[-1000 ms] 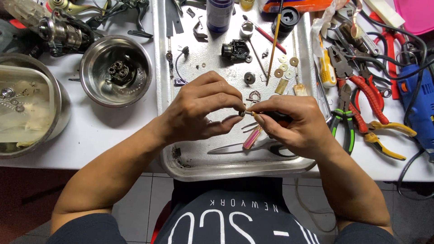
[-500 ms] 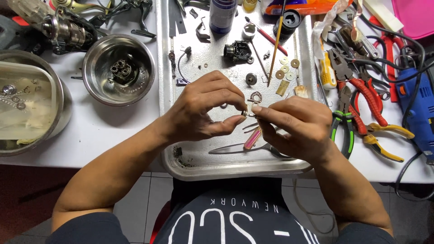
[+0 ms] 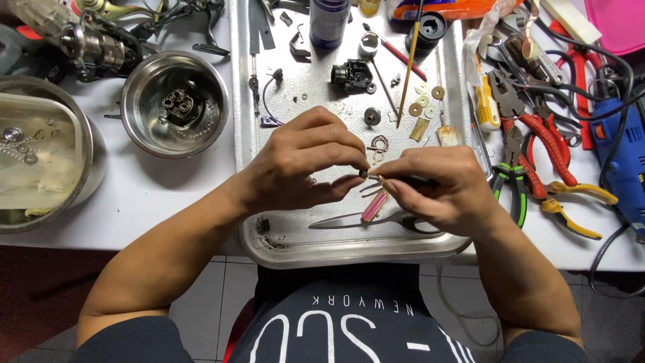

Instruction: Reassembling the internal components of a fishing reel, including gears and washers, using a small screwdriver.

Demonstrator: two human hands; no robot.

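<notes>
Over a metal tray (image 3: 349, 252), my left hand (image 3: 302, 168) pinches a small dark part (image 3: 363, 173) between thumb and fingertips. My right hand (image 3: 437, 188) holds a thin dark tool (image 3: 403, 179) with its tip against that part. Both hands meet just above the tray's middle. Beneath them lie a pink-handled tool (image 3: 374, 206), tweezers (image 3: 366, 220) and a small ring (image 3: 379, 142). Farther back on the tray sit a black mechanical piece (image 3: 351, 74), several washers (image 3: 423, 101) and a thin brush (image 3: 408, 67).
A steel bowl (image 3: 144, 124) with small bearings stands left of the tray; a larger bowl (image 3: 91, 134) holds a container of cloudy liquid. Red, yellow and green pliers (image 3: 544, 154) and a blue power tool (image 3: 621, 161) crowd the right. A fishing reel (image 3: 94, 44) lies at back left.
Both hands stayed together over the tray; the fingers shifted slightly as the tool tip worked at the small part. Nothing else moved.
</notes>
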